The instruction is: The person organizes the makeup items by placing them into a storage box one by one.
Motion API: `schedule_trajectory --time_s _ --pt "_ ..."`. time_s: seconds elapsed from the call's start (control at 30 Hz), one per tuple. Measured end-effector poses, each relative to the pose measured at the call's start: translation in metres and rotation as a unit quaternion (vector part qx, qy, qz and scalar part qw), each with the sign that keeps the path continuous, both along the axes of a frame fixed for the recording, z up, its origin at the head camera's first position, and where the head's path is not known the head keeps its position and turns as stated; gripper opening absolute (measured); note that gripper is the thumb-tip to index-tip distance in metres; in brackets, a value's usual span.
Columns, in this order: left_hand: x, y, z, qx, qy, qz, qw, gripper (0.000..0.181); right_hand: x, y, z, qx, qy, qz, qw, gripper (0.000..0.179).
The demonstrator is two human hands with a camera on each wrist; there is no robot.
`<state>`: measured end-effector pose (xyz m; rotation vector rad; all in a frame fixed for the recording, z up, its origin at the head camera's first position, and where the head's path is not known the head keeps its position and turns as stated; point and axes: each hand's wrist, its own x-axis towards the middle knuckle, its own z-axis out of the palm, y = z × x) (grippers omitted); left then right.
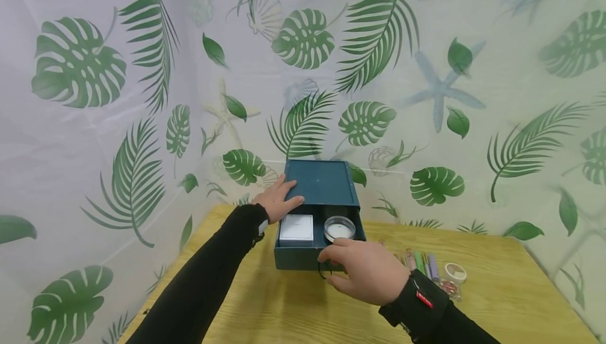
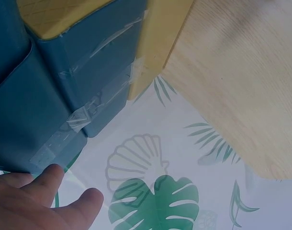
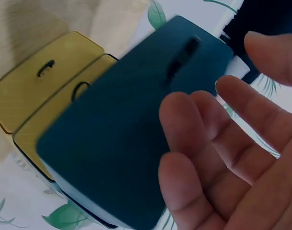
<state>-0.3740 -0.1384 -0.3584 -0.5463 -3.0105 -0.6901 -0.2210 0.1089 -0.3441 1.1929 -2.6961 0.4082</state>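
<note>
A dark blue drawer unit (image 1: 322,182) stands on the table with its top drawer (image 1: 298,260) pulled out. A white box (image 1: 296,228) lies in the drawer's left part, and a round clear-rimmed container (image 1: 339,228) is on the right. My left hand (image 1: 278,199) rests on the unit's top at its left edge, fingers spread. Just in front of the drawer, my right hand (image 1: 366,270) has its thumb and fingers apart around the dark handle (image 1: 323,270). From the right wrist, the loosely bent fingers (image 3: 182,117) show no grip on that handle.
Right of the unit lie several slim coloured tubes (image 1: 426,265), a roll of tape (image 1: 455,272) and a small clear packet (image 1: 451,289). A leaf-patterned sheet (image 1: 303,70) hangs close behind the wooden table (image 1: 265,307). Yellow panels (image 3: 69,62) with dark handles sit beside the blue drawer.
</note>
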Motion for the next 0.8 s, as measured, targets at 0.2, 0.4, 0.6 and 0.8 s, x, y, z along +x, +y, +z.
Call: schedule_trajectory --time_s 0.2,0.4,0.6,0.8 --pt "-0.002 0.0 -0.002 -0.001 0.001 -0.003 1.0 0.068 0.003 -0.002 -0.014 0.011 -0.02 -0.02 0.9996 0.017" --pt "-0.006 0.0 -0.007 -0.01 -0.006 0.002 0.9999 0.071 0.002 -0.006 -0.026 0.026 -0.034 -0.034 0.9985 0.007" --pt "0.0 -0.001 -0.002 -0.004 -0.011 -0.009 0.9999 0.068 -0.001 -0.009 -0.034 0.02 0.003 -0.026 0.9995 0.011" --pt "0.003 -0.005 0.005 0.0 -0.015 -0.019 0.9997 0.067 -0.009 -0.016 -0.035 0.019 0.05 -0.038 0.9978 0.016"
